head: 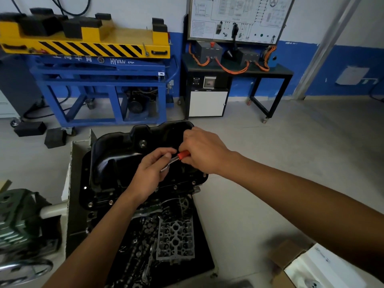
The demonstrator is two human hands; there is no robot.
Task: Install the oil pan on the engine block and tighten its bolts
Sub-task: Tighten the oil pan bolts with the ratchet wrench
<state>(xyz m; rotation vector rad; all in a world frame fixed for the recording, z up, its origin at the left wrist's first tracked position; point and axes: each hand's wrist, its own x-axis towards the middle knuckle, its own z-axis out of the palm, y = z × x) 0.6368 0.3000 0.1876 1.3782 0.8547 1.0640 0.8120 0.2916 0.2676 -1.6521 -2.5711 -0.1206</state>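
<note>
While the oil pan (116,154) sat on the engine block (193,191), its flange bolts (111,202) in place, the left hand (152,171) pinched the metal head of the ratchet (173,161), probably to set it, and the right hand (202,151) gripped its red handle. Both forearms hid part of the flange; a cylinder head (175,240) lay nearer, below.

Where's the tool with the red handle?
The red-handled tool is near the middle of the head view, over the black oil pan; the right hand grips its handle and the left hand holds its metal end.
</note>
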